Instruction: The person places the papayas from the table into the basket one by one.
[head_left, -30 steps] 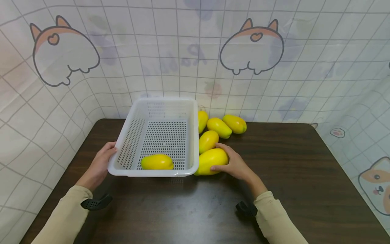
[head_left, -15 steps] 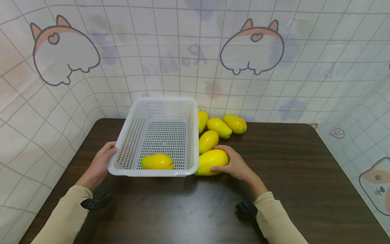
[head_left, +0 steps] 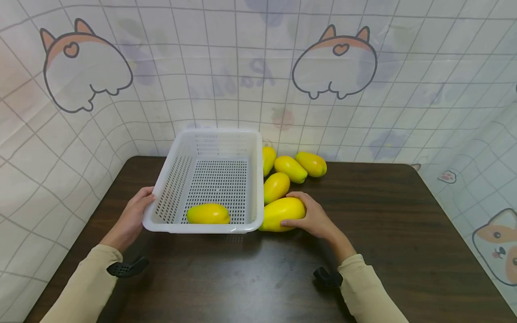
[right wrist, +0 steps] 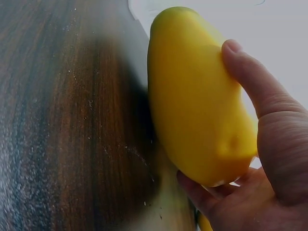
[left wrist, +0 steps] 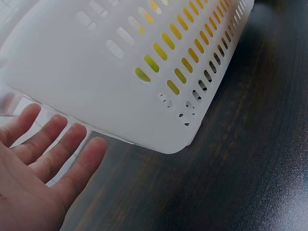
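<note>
My left hand [head_left: 135,215] holds the left rim of a white slotted plastic basket [head_left: 161,197]. In the left wrist view, its fingers [left wrist: 79,166] lie long under the rim, and the thumb is mostly out of sight. One yellow papaya [head_left: 208,214] rests inside the basket near its front wall. My right hand [head_left: 313,217] grips another papaya [head_left: 280,214], which lies beside the basket's front right corner. The right wrist view shows the thumb [right wrist: 257,79] along one side of this papaya and the other fingers beneath its near end.
Behind the gripped fruit, another papaya [head_left: 276,187] lies against the basket. Farther back are three more: one papaya [head_left: 268,160] partly hidden by the rim, a middle papaya [head_left: 290,168] and a rear papaya [head_left: 311,163]. A patterned curtain [head_left: 226,89] hangs behind the dark wooden table [head_left: 383,224].
My right hand has shifted slightly right with the gripped papaya. The left hand and basket stay where they were.
</note>
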Demonstrator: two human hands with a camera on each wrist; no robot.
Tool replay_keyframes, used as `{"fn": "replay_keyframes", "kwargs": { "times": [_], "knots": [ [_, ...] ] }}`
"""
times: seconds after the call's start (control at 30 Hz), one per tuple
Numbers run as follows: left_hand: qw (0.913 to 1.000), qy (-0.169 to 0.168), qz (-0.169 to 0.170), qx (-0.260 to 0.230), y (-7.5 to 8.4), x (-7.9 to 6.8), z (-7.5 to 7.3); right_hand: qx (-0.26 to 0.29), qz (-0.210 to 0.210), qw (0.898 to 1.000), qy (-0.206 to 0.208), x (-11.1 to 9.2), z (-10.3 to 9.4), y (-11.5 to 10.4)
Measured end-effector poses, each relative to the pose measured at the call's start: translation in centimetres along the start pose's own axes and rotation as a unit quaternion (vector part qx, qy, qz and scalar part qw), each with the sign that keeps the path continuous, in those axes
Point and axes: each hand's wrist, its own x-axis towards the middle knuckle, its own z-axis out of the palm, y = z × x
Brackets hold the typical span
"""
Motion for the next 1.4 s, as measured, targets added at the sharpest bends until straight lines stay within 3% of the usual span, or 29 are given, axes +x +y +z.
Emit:
{"fn": "replay_keyframes", "kwargs": {
  "times": [0.4,1.4],
  "knots": [
    [1.0000,-0.002,0.001,0.002,-0.2,0.1,-0.1,0.014,-0.002,1.000,0.019,-0.1,-0.4,-0.1],
    [1.0000,-0.008,0.002,0.000,-0.1,0.1,-0.2,0.058,0.041,0.990,0.119,-0.2,-2.1,-0.2]
  ]
}}
